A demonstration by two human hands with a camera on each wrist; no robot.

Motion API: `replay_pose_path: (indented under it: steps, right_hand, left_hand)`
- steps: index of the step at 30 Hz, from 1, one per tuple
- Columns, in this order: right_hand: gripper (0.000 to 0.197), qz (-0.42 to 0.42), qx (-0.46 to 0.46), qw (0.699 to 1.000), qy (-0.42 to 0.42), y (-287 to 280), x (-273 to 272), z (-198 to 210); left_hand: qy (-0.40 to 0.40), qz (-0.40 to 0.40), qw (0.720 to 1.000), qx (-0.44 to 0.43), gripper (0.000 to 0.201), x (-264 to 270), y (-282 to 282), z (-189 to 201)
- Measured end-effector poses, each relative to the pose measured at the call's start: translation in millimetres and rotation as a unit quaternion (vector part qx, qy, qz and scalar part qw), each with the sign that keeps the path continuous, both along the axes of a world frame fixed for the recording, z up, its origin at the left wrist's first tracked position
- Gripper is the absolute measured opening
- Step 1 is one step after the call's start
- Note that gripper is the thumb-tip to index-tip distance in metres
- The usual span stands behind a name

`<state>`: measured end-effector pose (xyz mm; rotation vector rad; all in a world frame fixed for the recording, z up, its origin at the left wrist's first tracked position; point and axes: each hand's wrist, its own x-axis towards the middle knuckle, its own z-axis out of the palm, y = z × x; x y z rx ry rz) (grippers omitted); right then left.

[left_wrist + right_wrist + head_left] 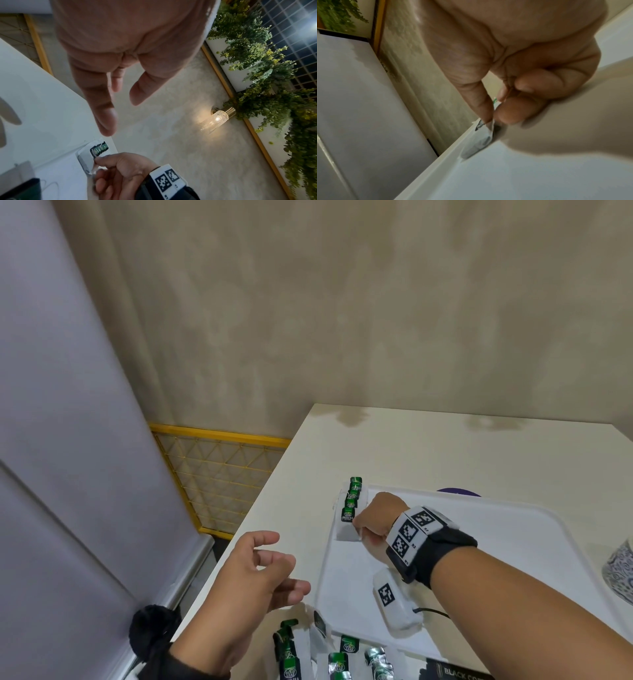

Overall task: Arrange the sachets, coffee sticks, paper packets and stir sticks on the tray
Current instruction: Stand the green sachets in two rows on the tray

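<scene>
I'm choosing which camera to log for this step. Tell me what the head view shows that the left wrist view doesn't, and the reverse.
Only the head view shows the loose green tea sachets waiting on the table near the tray's near edge, and the left hand whole, open and empty. Only the left wrist view shows a lit wall lamp and hanging greenery. Both show the right hand pinching a sachet onto the row of sachets at the white tray.

Green-and-white sachets (350, 510), white tray (513, 542)
</scene>
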<state>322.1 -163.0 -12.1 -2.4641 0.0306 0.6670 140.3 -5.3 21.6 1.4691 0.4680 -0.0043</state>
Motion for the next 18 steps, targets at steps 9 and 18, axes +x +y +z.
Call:
replay_pose_path:
  steps: [9, 18]
  right_hand:
    - [0.026, 0.226, -0.016, 0.973, -0.046, -3.2, -56.7, 39.8]
    - [0.079, 0.469, -0.172, 0.866, 0.005, -21.4, -146.2, 66.0]
  left_hand:
    - [0.045, -0.097, 0.978, 0.18, 0.019, -6.5, 7.3, -2.3]
    - [0.14, -0.373, 0.76, 0.513, 0.049, -35.9, -5.2, 1.3]
